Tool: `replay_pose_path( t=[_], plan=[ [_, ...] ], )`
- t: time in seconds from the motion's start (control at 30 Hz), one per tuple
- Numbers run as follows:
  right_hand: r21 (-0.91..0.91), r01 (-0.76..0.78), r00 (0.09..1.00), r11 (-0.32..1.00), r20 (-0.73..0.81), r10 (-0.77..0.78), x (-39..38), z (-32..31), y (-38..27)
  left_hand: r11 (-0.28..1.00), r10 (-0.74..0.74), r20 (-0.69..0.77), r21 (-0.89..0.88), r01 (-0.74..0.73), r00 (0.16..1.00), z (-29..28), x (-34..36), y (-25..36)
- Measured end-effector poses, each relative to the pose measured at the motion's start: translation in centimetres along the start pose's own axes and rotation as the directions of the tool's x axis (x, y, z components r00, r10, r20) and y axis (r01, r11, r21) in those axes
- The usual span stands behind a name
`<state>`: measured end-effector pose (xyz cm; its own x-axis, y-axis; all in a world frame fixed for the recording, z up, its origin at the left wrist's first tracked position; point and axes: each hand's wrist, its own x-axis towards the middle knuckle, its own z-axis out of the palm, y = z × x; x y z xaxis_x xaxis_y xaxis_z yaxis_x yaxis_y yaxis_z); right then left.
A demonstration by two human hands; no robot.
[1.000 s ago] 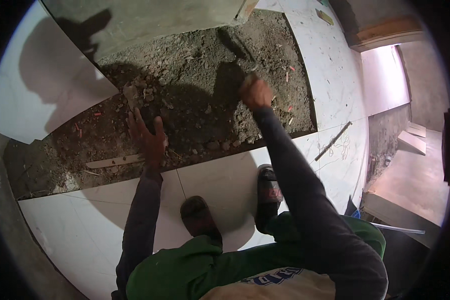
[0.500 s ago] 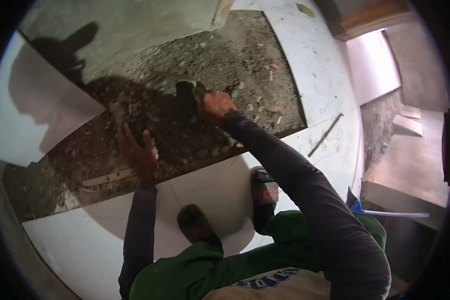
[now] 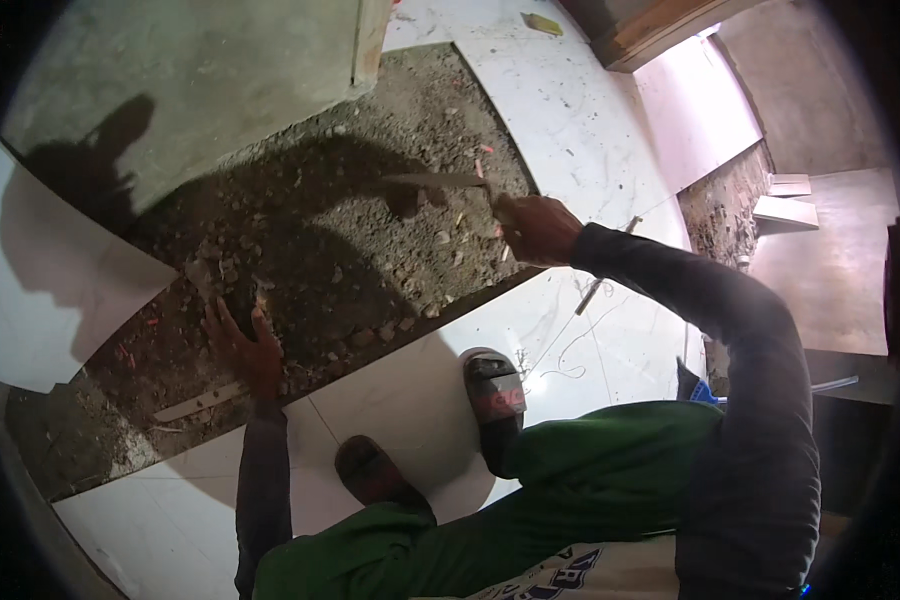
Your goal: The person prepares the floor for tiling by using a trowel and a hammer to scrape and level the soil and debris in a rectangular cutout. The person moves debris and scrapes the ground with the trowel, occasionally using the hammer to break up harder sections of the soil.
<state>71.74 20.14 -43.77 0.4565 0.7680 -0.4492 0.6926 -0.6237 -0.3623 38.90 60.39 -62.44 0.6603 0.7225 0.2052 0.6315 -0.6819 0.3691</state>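
Two hands are at work over one soil patch [image 3: 450,225], a rough bed of earth and stones set into a white tiled floor [image 3: 410,380]. The right hand [image 3: 540,230] covers the patch's right-hand corner, its fingers closed round the handle end of one flat-bladed tool [image 3: 435,180]. The blade points left, over the upper right part of the soil; whether it touches the soil I cannot tell. The left hand [image 3: 245,350] is down at the soil near the patch's lower edge, toward the left, thumb and fingers spread fairly wide; whether anything is under it I cannot tell.

One pale strip [image 3: 200,403] lies just beside the left hand, along the same lower edge. One large white tile [image 3: 135,275] borders the patch on the left. Several small red bits lie in the soil, too small to count surely. Two sandals [image 3: 495,390] stand on the tiled floor below the lower edge; the right one has red lettering across its strap. On the floor past the patch's right-hand corner is one thin rod [image 3: 592,293], with string loosely beside it. The light shirt [image 3: 610,570] carries blue lettering, broken by folds, above green trousers [image 3: 610,450].
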Motion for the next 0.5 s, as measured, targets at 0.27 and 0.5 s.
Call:
replay_pose_path(
  t=[0.27,0.5],
  plan=[
    [0.411,-0.233,0.664,0.881,-0.595,0.453,-4.1,10.3,6.3,0.991,0.128,0.055,-0.057,-0.125,0.99,-5.3,-4.7,-2.1],
    [0.466,-0.159,0.557,0.87,-0.685,0.469,0.1,15.3,8.3,0.975,0.219,0.036,-0.055,-0.217,0.975,-9.6,-8.2,-6.4]
  ],
)
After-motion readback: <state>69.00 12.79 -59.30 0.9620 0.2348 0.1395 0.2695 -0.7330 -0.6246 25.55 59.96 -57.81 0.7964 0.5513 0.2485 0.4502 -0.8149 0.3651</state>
